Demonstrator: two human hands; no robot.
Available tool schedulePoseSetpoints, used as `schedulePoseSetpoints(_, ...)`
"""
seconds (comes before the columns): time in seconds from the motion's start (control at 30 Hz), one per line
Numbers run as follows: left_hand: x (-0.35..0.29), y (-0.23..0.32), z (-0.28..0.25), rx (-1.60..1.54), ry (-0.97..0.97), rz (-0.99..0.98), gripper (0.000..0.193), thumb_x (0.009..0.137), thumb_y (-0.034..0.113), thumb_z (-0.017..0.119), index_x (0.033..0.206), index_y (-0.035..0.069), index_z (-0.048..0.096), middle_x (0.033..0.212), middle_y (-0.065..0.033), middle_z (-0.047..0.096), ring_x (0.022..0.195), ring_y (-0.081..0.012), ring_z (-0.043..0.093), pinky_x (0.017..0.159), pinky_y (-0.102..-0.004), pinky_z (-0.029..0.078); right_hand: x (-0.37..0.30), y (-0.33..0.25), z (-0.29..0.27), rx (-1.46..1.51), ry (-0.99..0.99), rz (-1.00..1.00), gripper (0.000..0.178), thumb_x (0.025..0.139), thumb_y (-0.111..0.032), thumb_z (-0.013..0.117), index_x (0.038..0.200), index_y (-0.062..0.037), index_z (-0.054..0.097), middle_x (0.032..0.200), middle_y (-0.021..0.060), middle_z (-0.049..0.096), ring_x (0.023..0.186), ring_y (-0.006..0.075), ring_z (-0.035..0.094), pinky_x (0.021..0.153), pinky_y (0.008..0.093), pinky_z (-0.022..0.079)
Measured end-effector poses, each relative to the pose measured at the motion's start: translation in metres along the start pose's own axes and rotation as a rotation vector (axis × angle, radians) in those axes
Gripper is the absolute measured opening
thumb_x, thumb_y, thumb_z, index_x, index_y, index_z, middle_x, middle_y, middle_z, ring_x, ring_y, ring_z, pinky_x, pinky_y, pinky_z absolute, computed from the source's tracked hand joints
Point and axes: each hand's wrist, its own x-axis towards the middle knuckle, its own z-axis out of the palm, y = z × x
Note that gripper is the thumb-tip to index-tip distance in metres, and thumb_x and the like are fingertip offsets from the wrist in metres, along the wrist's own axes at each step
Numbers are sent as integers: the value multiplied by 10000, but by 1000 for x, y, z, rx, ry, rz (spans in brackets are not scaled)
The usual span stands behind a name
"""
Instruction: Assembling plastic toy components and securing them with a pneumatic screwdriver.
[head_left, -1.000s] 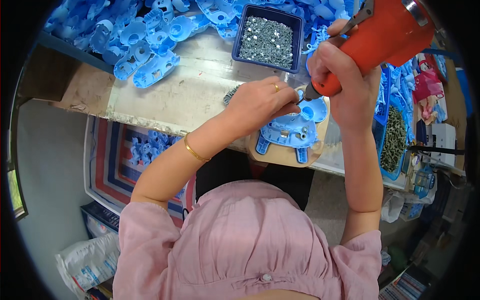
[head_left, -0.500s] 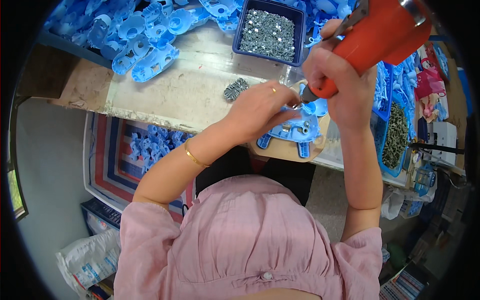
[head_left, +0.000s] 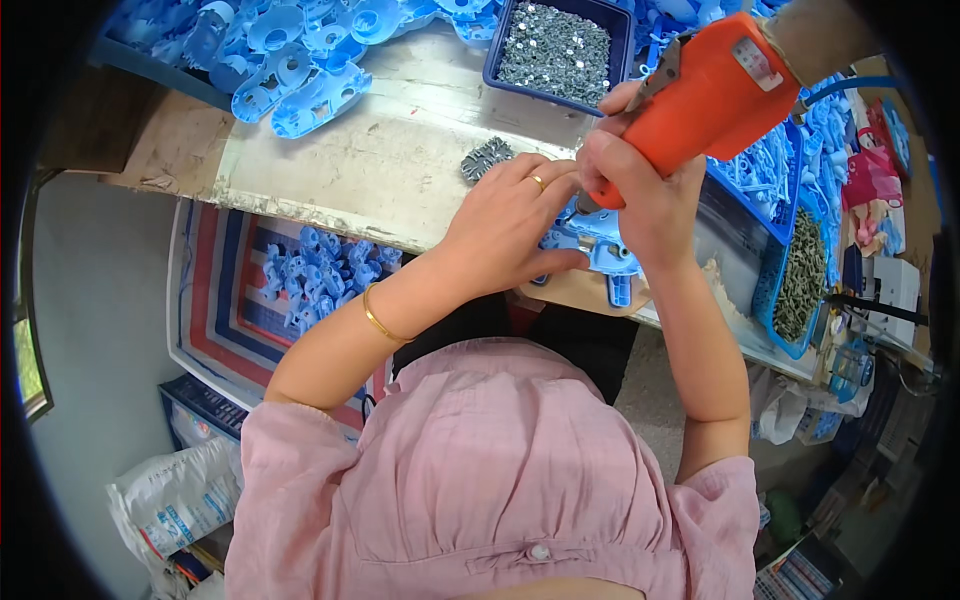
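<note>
My right hand (head_left: 645, 185) is wrapped round an orange power screwdriver (head_left: 700, 90), its dark tip slanting down to the left. Under that tip lies a light-blue moulded plastic part (head_left: 612, 258) with holes and small posts, on a tan board (head_left: 570, 293) at the table's front edge. My left hand (head_left: 515, 215) holds the part from its left side, the thumb along the near edge and the fingertips close to the tip. What lies right at the tip is hidden by the fingers. Just beyond the left hand is a small heap of grey screws (head_left: 486, 160).
A dark-blue bin (head_left: 545, 97) of small metal screws stands at the back. Blue plastic shells (head_left: 318, 100) are heaped at back left. To the right are a basket of blue parts (head_left: 755, 185) and a light-blue basket of screws (head_left: 797, 275). Below left, small blue parts (head_left: 325, 280) lie on striped cloth.
The screwdriver has come lower and tilted, its tip moving left and down. My left hand has flattened and moved slightly, spreading over the part's left side. The view has shifted a little.
</note>
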Motion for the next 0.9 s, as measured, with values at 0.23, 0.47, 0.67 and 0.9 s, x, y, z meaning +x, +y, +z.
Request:
schedulePoseSetpoints(0.23, -3, -2, 3, -18, 9, -7, 741, 708, 369, 844, 1314, 58, 554, 1338, -90, 581, 1204, -304, 531, 1014, -412, 437, -1, -5, 1, -20, 10, -49, 277, 867, 3, 630, 1126, 20, 534, 767, 69, 607, 604, 114, 557, 560, 256, 464)
schedulePoseSetpoints(0.47, -3, -2, 4, -17, 19, 4, 728, 700, 363, 846, 1297, 56, 563, 1325, -98, 589, 1198, -308, 539, 1016, -416, 438, -6, 2, 3, 43, 35, -28, 210, 869, 7, 631, 1055, 13, 535, 760, 57, 592, 595, 104, 547, 541, 254, 448)
schedulePoseSetpoints(0.67, -3, -1, 5, 5, 45, -5, 697, 686, 365, 851, 1250, 62, 575, 1300, -89, 601, 1185, -303, 551, 1000, -420, 445, -11, 9, 8, -61, -3, -82, 170, 866, 25, 633, 1009, 4, 544, 768, 52, 593, 570, 99, 540, 518, 257, 441)
schedulePoseSetpoints(0.9, 0, 1, 5, 5, 41, -2, 716, 684, 360, 859, 1273, 79, 565, 1293, -80, 607, 1191, -310, 552, 999, -426, 446, -6, 6, 2, 5, 63, -25, 241, 889, 5, 649, 1110, 11, 553, 816, 54, 621, 638, 109, 586, 592, 272, 493)
